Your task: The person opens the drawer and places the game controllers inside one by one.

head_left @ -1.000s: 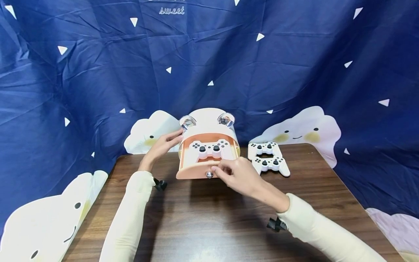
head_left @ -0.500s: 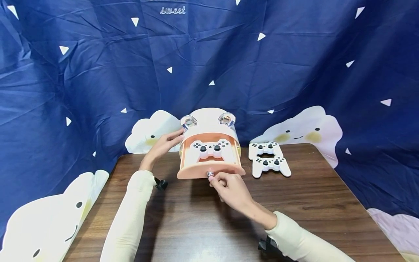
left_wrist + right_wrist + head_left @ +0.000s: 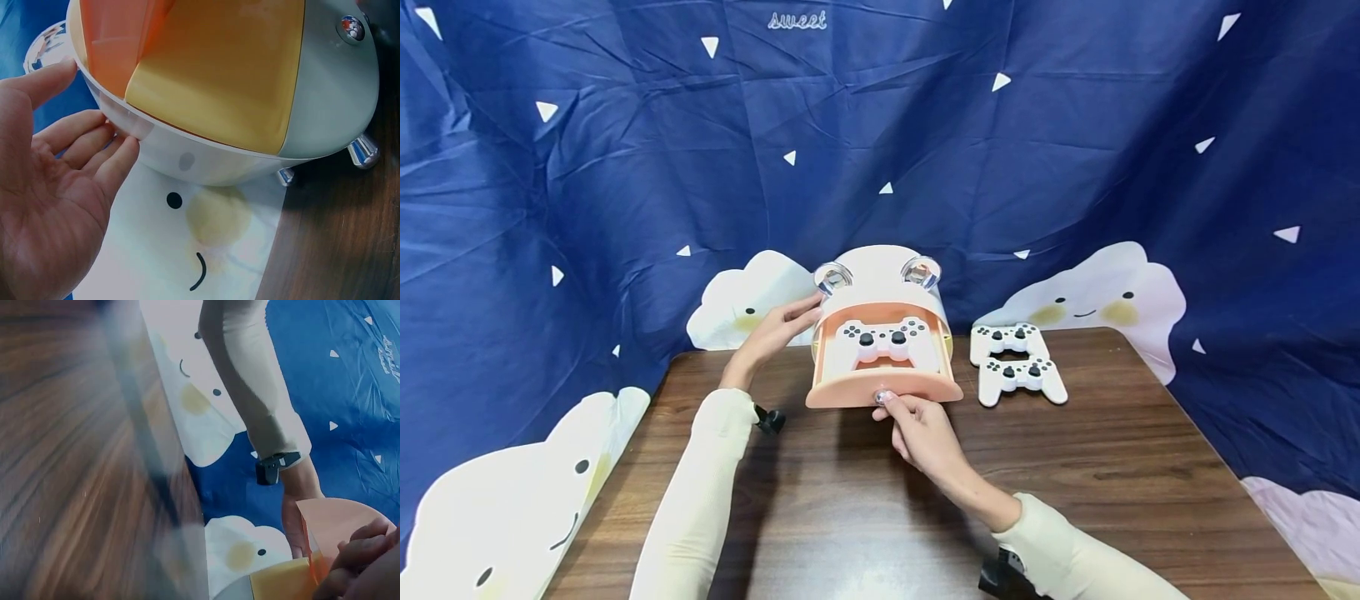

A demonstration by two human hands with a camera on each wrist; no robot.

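Observation:
A small white cabinet (image 3: 880,279) with two round chrome ears stands at the back of the table. Its peach top drawer (image 3: 838,393) is pulled out, and a white game controller (image 3: 882,334) lies inside. My right hand (image 3: 928,442) pinches the silver knob (image 3: 880,397) on the drawer front between thumb and fingers. On the other side, my left hand (image 3: 775,335) touches the cabinet's side wall with extended fingers. The left wrist view shows those fingertips against the white shell, beside a yellow drawer (image 3: 219,81) and a pale green drawer (image 3: 331,94) below the peach one.
Two more white controllers, a rear one (image 3: 981,343) and a front one (image 3: 991,385), lie right of the cabinet on the brown wooden table (image 3: 850,508). Chrome feet (image 3: 364,152) support the cabinet. A blue curtain (image 3: 880,108) with clouds hangs close behind the table.
My right hand has moved from the right part of the drawer front down and left to the knob, which it now pinches. My left hand and the pulled-out drawer stay in place.

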